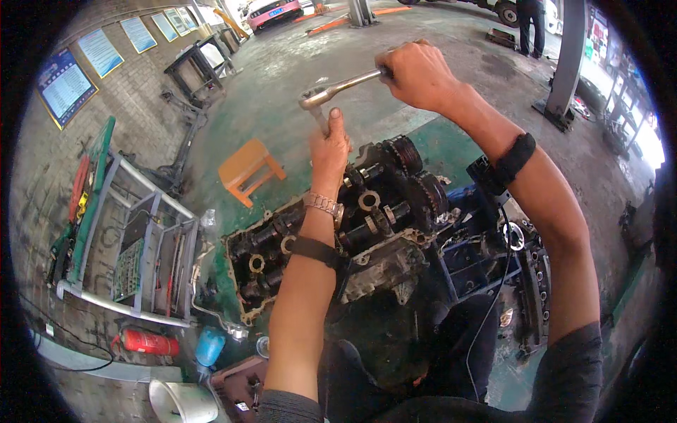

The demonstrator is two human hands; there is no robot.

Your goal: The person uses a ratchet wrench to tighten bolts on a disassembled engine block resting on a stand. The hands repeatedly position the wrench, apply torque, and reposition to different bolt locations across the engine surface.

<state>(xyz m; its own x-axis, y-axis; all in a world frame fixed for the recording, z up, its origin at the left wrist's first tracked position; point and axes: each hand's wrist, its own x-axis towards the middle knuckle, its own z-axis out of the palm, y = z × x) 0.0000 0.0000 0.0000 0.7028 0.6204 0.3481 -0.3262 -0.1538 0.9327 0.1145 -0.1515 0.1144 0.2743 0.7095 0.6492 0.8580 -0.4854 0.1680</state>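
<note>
My right hand (421, 76) is closed around the handle end of a metal ratchet wrench (347, 85), held up above the work. My left hand (329, 158) wraps round the shaft below the ratchet's head, thumb up; the shaft's lower end is hidden by the hand. Under my left forearm lies an oily engine cylinder head (360, 257) with dark camshafts and bearing caps. Two toothed sprockets (402, 155) stand at its right end. Whether the tool reaches a bolt cannot be seen.
An orange stool (248, 169) stands beyond the engine. At left are a metal tool cart (134, 310), a red fire extinguisher (149, 342), a blue container (210, 346) and a white bucket (182, 403). Right of the engine sits a dark parts tray (476, 266). A person (531, 28) stands far right.
</note>
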